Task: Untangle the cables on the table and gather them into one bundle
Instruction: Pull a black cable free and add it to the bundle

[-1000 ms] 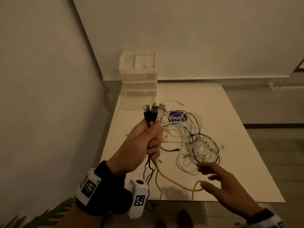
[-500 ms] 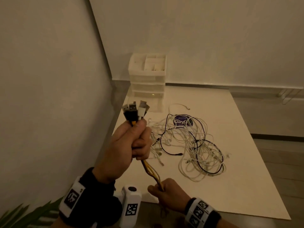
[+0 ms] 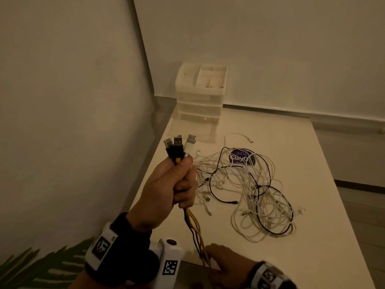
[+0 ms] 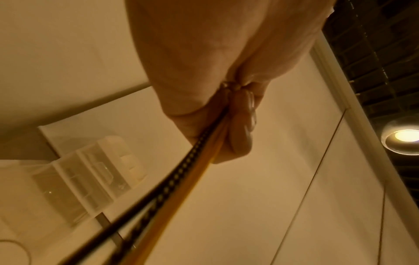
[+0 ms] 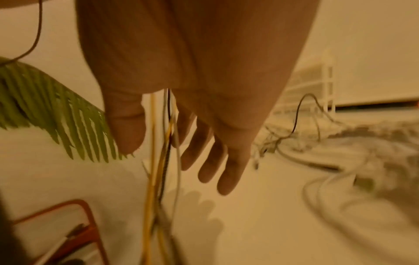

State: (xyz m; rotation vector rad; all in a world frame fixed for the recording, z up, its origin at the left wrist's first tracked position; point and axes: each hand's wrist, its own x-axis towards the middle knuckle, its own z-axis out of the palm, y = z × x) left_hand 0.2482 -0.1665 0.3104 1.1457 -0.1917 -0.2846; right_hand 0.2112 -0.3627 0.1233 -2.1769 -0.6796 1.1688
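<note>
Yellow-black cables (image 3: 194, 228) vertical, plugs (image 3: 179, 144) up — left hand (image 3: 168, 188) gripping

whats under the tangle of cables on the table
A round dark sticker with pale lettering shows through the tangled cables near their far side, on the white table. Cables cross it, so the lettering is only partly readable.

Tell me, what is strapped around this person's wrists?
Each bare hand, left hand and right hand, has a black wrist strap bearing white plates printed with black square code markings. A white boxy camera unit, also code-marked, sits at the left wrist.
</note>
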